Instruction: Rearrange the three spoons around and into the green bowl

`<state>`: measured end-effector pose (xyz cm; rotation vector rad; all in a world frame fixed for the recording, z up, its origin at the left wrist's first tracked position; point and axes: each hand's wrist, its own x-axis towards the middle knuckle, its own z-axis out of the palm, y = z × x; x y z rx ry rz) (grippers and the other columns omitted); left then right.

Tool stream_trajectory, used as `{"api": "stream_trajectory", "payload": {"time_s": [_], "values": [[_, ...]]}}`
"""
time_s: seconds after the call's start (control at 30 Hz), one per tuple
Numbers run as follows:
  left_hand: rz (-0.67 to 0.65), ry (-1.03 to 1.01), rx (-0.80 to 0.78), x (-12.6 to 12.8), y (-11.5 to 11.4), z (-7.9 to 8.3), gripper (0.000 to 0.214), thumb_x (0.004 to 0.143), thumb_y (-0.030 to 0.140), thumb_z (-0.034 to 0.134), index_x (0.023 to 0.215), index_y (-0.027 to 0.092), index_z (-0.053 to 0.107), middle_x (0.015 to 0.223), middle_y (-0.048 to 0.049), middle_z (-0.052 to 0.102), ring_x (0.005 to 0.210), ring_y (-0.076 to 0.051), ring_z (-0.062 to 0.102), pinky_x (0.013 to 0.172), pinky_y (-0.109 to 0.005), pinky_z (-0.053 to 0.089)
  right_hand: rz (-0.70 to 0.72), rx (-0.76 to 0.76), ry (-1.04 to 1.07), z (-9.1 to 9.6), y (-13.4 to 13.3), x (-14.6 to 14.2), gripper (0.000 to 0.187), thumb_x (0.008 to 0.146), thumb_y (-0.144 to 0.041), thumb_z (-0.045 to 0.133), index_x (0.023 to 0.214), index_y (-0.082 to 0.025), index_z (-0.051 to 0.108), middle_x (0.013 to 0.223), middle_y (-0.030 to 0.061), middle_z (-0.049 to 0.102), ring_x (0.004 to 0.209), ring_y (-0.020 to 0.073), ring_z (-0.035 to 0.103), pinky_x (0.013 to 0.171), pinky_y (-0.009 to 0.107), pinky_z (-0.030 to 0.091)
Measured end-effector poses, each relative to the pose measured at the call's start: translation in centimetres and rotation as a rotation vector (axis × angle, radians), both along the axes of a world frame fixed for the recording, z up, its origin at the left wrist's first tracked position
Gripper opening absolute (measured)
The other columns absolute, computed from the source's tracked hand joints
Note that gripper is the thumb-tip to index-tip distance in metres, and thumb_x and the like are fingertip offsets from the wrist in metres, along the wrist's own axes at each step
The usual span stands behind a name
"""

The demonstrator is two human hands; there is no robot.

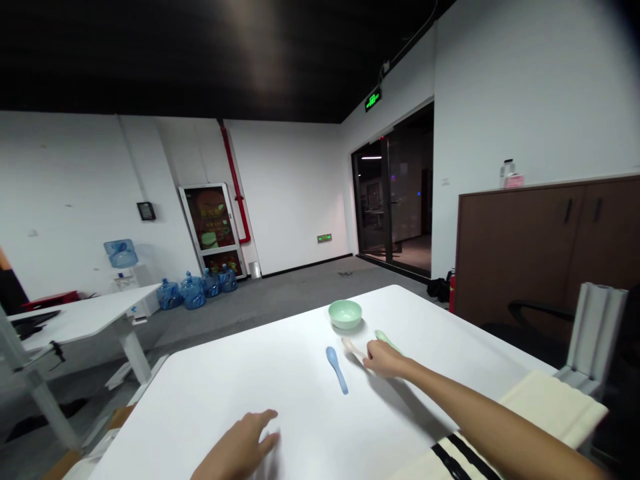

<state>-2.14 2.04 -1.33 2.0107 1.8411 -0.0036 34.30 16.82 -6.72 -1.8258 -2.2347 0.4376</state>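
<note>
My right hand point(384, 360) is closed around the handle of a beige spoon point(351, 347), whose bowl end points toward the back left. Just behind that hand lies a green spoon point(384, 337), its handle partly hidden by my fingers. To the left, a blue spoon point(336, 368) rests flat on the white table. Beyond the spoons stands a light green bowl point(345, 314), upright. Near the table's front, my left hand point(245, 443) hovers with thumb and forefinger apart and holds nothing.
The white table point(215, 380) carries a cream cloth point(543, 407) with black stripes at the right, under my right forearm. A metal profile post point(597, 330) rises at the right edge. Another desk point(100, 310) stands left; blue water bottles point(193, 292) sit on the floor beyond.
</note>
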Motion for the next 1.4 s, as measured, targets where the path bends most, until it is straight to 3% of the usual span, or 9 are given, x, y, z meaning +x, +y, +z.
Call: {"api": "stream_trajectory", "payload": {"time_s": [0.23, 0.4, 0.67, 0.83, 1.0, 1.4], "values": [[0.006, -0.008, 0.009, -0.3, 0.1, -0.6, 0.053, 0.085, 0.051, 0.045, 0.134, 0.03, 0.051, 0.134, -0.0066, 0.057, 0.121, -0.026, 0.053, 0.104, -0.041, 0.038, -0.054, 0.14, 0.038, 5.0, 3.8, -0.1, 0.023, 0.082, -0.036, 0.054, 0.074, -0.016, 0.063, 0.074, 0.0059, 0.068, 0.067, 0.0148, 0.06, 0.058, 0.022, 0.033], [0.024, -0.007, 0.013, -0.7, 0.2, -0.8, 0.053, 0.085, 0.052, 0.045, 0.133, 0.031, 0.052, 0.131, -0.0065, 0.058, 0.12, -0.027, 0.054, 0.103, -0.041, 0.038, -0.169, 0.175, -0.087, 6.3, 8.1, -1.0, 0.024, 0.081, -0.035, 0.054, 0.087, -0.014, 0.065, 0.091, 0.0122, 0.069, 0.078, 0.0201, 0.064, 0.058, 0.024, 0.034], [0.029, -0.016, 0.014, -1.2, 1.1, -2.1, 0.053, 0.084, 0.054, 0.047, 0.132, 0.033, 0.053, 0.128, -0.0064, 0.061, 0.117, -0.027, 0.057, 0.102, -0.04, 0.039, -0.207, 0.149, -0.121, 4.3, 12.2, -3.0, 0.031, 0.079, -0.032, 0.056, 0.101, -0.013, 0.066, 0.108, 0.0166, 0.068, 0.095, 0.0271, 0.065, 0.067, 0.028, 0.043], [0.016, -0.01, -0.002, -1.2, 1.2, -1.7, 0.052, 0.084, 0.054, 0.047, 0.131, 0.034, 0.053, 0.127, -0.0059, 0.061, 0.116, -0.027, 0.057, 0.101, -0.042, 0.04, -0.248, 0.122, -0.119, 3.1, 13.8, -3.7, 0.035, 0.078, -0.036, 0.06, 0.106, -0.016, 0.067, 0.11, 0.0147, 0.068, 0.099, 0.026, 0.065, 0.074, 0.03, 0.047], [0.037, -0.006, -0.017, -0.9, 1.1, -0.8, 0.053, 0.085, 0.054, 0.046, 0.133, 0.033, 0.052, 0.129, -0.0073, 0.06, 0.117, -0.028, 0.056, 0.101, -0.043, 0.04, -0.248, 0.11, -0.126, 2.2, 14.7, -4.1, 0.046, 0.078, -0.049, 0.061, 0.108, -0.015, 0.066, 0.113, 0.0157, 0.067, 0.102, 0.0289, 0.064, 0.077, 0.033, 0.048], [0.039, 0.001, -0.014, -0.7, 1.1, -0.6, 0.053, 0.085, 0.054, 0.044, 0.133, 0.033, 0.051, 0.129, -0.0073, 0.06, 0.117, -0.028, 0.056, 0.101, -0.044, 0.04, -0.281, 0.052, -0.089, 1.0, 15.8, -4.2, 0.052, 0.073, -0.05, 0.065, 0.111, -0.014, 0.064, 0.116, 0.017, 0.066, 0.103, 0.0318, 0.063, 0.077, 0.034, 0.048]]}}
